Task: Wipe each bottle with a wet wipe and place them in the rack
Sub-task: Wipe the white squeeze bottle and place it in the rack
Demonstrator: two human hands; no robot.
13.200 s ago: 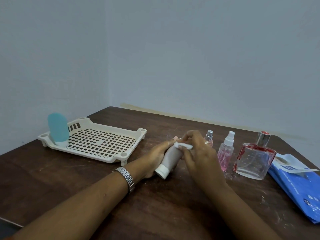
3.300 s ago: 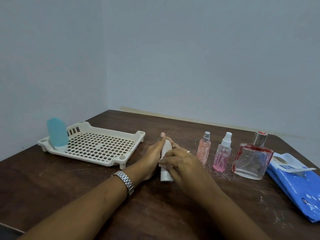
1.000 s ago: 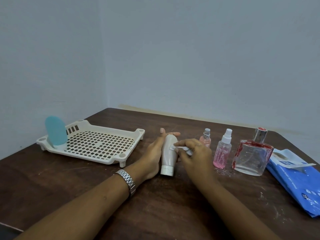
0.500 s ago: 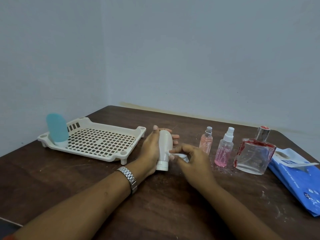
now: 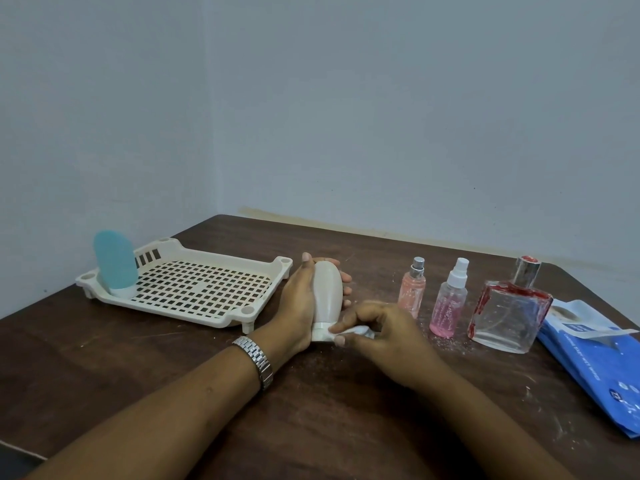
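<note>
While the dark brown wooden table [image 5: 104, 368] filled the lower half of the view, a cream perforated plastic rack [image 5: 194, 289] sat at about ten o'clock on it. A translucent blue rounded bottle [image 5: 115, 263] stood cap-down in the rack's far-left corner, its white cap touching the grid floor.

At the centre, the left hand [image 5: 294, 306], with a silver metal link watch [image 5: 254, 358] on its wrist, was wrapped around a beige oval squeeze bottle [image 5: 327, 292] that stood cap-down, thumb on the near-left side and fingers curled behind. The bottle was just beside the rack's near-right corner, at about three o'clock from it. The right hand [image 5: 381, 332] was pinched closed on a small crumpled white wet wipe [image 5: 358, 330], pressing it against the bottle's white cap.

Toward one o'clock from the hands stood a slim peach-pink spray bottle with a silver top [image 5: 412, 289], then a pink-liquid clear spray bottle with a white nozzle [image 5: 448, 303], and near that a square clear glass perfume bottle smeared with red [image 5: 509, 310], all upright and apart. At three o'clock, by the table's right edge, lay a blue wet-wipe pack [image 5: 602, 368] with its flap peeled open.
</note>
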